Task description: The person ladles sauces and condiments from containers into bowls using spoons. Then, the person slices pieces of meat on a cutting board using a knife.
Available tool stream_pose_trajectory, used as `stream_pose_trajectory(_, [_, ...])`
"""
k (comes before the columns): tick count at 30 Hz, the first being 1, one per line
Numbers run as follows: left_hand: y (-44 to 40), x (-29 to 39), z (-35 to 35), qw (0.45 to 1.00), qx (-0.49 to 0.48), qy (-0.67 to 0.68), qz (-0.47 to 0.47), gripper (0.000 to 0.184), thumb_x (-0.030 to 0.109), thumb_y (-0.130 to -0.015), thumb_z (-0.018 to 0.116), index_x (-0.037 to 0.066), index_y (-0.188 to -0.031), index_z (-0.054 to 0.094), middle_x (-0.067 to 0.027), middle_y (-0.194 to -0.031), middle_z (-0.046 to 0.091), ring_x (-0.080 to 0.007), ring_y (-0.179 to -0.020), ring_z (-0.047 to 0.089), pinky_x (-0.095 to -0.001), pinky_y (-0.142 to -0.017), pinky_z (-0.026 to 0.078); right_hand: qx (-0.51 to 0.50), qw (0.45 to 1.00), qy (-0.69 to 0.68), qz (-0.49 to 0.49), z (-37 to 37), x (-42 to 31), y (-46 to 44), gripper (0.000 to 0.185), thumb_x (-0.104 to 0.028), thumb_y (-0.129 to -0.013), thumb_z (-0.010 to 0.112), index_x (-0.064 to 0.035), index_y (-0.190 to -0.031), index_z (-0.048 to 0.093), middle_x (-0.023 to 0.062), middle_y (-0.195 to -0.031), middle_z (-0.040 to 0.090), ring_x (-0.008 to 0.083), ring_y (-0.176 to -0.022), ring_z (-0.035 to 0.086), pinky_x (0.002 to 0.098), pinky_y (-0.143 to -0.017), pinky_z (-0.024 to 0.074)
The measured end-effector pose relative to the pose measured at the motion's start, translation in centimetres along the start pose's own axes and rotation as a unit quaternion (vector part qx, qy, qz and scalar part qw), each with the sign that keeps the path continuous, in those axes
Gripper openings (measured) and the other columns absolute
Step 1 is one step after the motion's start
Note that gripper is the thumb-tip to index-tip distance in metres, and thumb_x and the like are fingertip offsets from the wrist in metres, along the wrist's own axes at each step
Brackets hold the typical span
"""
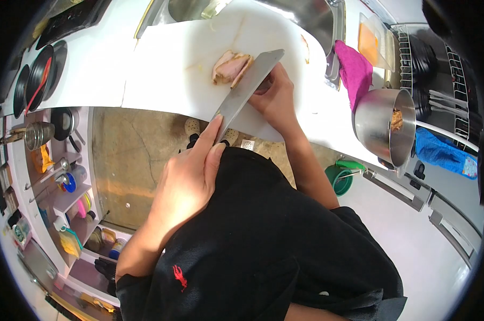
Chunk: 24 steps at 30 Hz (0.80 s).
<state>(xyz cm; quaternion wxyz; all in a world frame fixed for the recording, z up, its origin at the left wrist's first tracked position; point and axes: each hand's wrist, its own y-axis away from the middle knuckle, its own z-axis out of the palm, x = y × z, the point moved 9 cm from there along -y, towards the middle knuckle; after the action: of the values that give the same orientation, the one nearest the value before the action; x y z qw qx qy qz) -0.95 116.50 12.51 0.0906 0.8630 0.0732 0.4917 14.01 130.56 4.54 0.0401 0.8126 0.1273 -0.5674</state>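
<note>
My left hand (186,174) is closed around the handle of a large knife (252,77), its index finger stretched along the blade's base. The blade slants up to the right over the white cutting board (199,43). Left of the blade lie pale meat pieces with browned edges (230,68), one slice close beside it. To the right of the blade, my right hand (274,96) has its fingers curled around something dark reddish, partly hidden by the blade and fingers, which I cannot make out.
A sink (306,16) is behind the board, with green scraps (215,8) near its edge. On the right are a magenta cloth (354,69), a steel pot (378,123) and a wire rack (405,56). Black pans (41,72) sit left; shelves (73,198) stand lower left.
</note>
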Motion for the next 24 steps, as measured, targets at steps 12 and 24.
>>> stream_pose_trajectory(12, [-1.9, 0.5, 0.0, 0.999, -0.030, -0.018, -0.011, 0.038, 0.017, -0.098, 0.051, 0.006, -0.134, 0.050, -0.0303, -0.071, 0.058, -0.0485, -0.070, 0.059, -0.0510, -0.062, 0.046, -0.002, 1.000, 0.010, 0.014, -0.1, -0.2, 0.0, 0.055, -0.008, -0.057, 0.087, 0.0013, -0.105, 0.060, 0.0098, -0.096, 0.060, 0.0186, -0.074, 0.062, 0.0302, -0.067, 0.0537])
stream_pose_trajectory(24, [-4.2, 1.2, 0.3, 1.000, -0.022, 0.013, 0.000, 0.035, 0.021, -0.100, 0.047, 0.002, -0.130, 0.053, -0.0296, -0.075, 0.060, -0.0479, -0.075, 0.059, -0.0503, -0.066, 0.046, -0.008, 0.999, 0.038, 0.004, 0.0, -1.0, 0.1, 0.052, -0.007, -0.059, 0.086, 0.0012, -0.104, 0.060, 0.0102, -0.095, 0.061, 0.0183, -0.074, 0.064, 0.0293, -0.067, 0.0541])
